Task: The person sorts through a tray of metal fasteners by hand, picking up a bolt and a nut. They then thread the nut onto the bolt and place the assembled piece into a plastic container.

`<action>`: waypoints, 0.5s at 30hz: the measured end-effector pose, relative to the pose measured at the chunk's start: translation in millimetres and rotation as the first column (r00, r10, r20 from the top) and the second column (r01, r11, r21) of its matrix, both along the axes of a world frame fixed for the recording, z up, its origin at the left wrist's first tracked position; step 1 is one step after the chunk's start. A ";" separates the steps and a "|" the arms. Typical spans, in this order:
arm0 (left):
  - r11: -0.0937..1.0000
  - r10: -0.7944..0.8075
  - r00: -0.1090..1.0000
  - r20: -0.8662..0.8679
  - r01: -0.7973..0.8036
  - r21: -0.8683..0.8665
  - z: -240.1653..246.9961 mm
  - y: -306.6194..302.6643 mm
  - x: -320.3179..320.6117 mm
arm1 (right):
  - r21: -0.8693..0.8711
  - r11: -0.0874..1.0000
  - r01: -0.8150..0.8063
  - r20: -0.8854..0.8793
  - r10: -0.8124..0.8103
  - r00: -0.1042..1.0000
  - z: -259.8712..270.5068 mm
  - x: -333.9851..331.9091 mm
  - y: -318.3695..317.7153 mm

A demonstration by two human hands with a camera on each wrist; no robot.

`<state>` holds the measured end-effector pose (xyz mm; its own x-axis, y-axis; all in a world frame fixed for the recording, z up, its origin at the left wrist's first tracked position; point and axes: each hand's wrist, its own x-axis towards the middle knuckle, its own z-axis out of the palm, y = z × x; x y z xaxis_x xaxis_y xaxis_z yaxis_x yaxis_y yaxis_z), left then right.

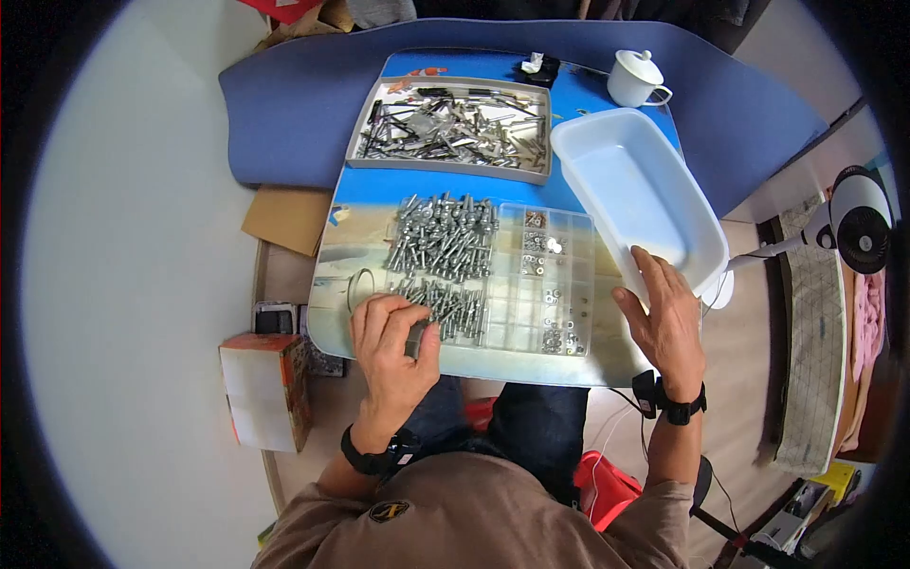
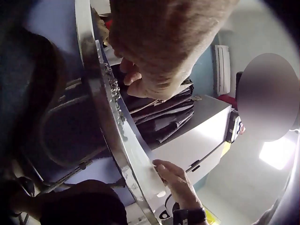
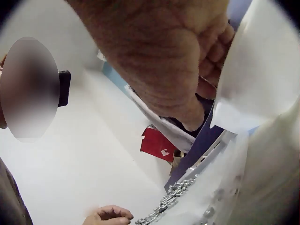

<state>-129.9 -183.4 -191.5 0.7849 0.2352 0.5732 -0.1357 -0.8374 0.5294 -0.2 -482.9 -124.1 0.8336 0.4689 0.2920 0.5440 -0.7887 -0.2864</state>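
Left hand (image 1: 393, 346) big in wrist cam, fingers curled at edge of smaller bolt heap (image 1: 460, 308); maybe pinching grey bit (image 1: 414, 341), honestly can't tell. Right hand (image 1: 671, 327) fingers loosely spread, nothing gripped, by white plastic bin (image 1: 700, 194). Clear nut organizer (image 1: 514, 318) right of bolts, shallow parts tray (image 1: 445, 170) beyond.

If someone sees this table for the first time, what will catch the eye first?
Probably the two dense heaps of silvery bolts, left of the clear organizer's compartments. Beyond them, a shallow tray crowded with slender metal parts also stands out. On the right, the big white plastic basin draws attention, with the right hand at its near end.
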 end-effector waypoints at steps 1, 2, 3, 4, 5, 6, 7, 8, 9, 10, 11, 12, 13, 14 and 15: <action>1.000 0.009 1.000 0.001 -0.009 0.002 -0.3 1.4 -1.3 | 0.002 1.000 -0.009 0.001 0.009 1.000 1.8 -3.4 2.0; 1.000 0.004 1.000 -0.007 -0.003 0.010 -0.4 1.7 0.0 | -0.008 1.000 -0.021 0.051 0.021 0.998 3.4 -6.4 3.8; 1.000 -0.003 1.000 -0.016 0.003 0.017 -0.5 1.9 1.9 | -0.019 0.999 -0.032 0.100 0.033 0.994 4.8 -8.6 5.4; 1.000 0.006 1.000 -0.015 -0.006 0.016 -1.0 2.1 3.6 | -0.020 0.999 -0.040 0.101 0.042 0.994 5.8 -10.5 6.8; 1.000 0.002 1.000 -0.023 -0.002 0.025 -2.1 2.0 5.2 | -0.007 0.999 -0.054 0.125 0.054 0.991 6.2 -12.4 7.8; 0.999 -0.001 0.999 -0.033 0.002 0.033 -3.4 1.8 6.7 | 0.006 0.998 -0.068 0.147 0.066 0.987 6.7 -13.6 9.0; 0.999 0.002 1.000 -0.025 -0.001 0.036 -3.5 1.6 7.9 | 0.029 0.997 -0.075 0.169 0.069 0.983 8.4 -14.9 12.3; 0.999 0.007 0.999 -0.033 -0.006 0.034 -3.0 1.0 8.6 | 0.028 0.996 -0.081 0.160 0.075 0.984 7.1 -14.8 12.9; 0.999 0.017 0.999 -0.034 -0.016 0.035 -2.0 0.4 9.7 | 0.031 0.994 -0.109 0.151 0.103 0.983 5.6 -14.2 12.4; 0.999 0.027 0.999 -0.032 -0.026 0.036 -1.8 0.5 10.5 | 0.033 0.990 -0.137 0.144 0.130 0.981 4.3 -13.6 12.4; 0.999 0.032 0.999 -0.036 -0.030 0.034 -2.4 1.4 11.2 | 0.032 0.990 -0.141 0.140 0.135 0.981 2.9 -13.5 13.5; 0.999 0.030 0.998 -0.048 -0.028 0.041 -3.0 2.3 12.0 | 0.027 0.985 -0.168 0.136 0.163 0.977 1.5 -13.5 14.9; 0.998 0.029 0.998 -0.059 -0.026 0.048 -3.7 3.3 12.7 | 0.023 0.981 -0.195 0.133 0.190 0.973 -0.1 -13.1 16.2; 0.998 0.033 0.998 -0.062 -0.030 0.049 -4.4 4.5 13.1 | 0.024 0.980 -0.199 0.131 0.194 0.972 -2.0 -12.5 17.2; 0.998 0.022 0.998 -0.057 -0.019 0.057 -4.9 5.6 13.0 | 0.021 0.977 -0.210 0.128 0.206 0.970 -3.9 -12.3 18.0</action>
<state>-116.9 -177.8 -196.4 0.8121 0.2204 0.5403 -0.0890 -0.8683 0.4880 -12.5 -464.9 -128.0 0.6751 0.6159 0.4061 0.7280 -0.6454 -0.2312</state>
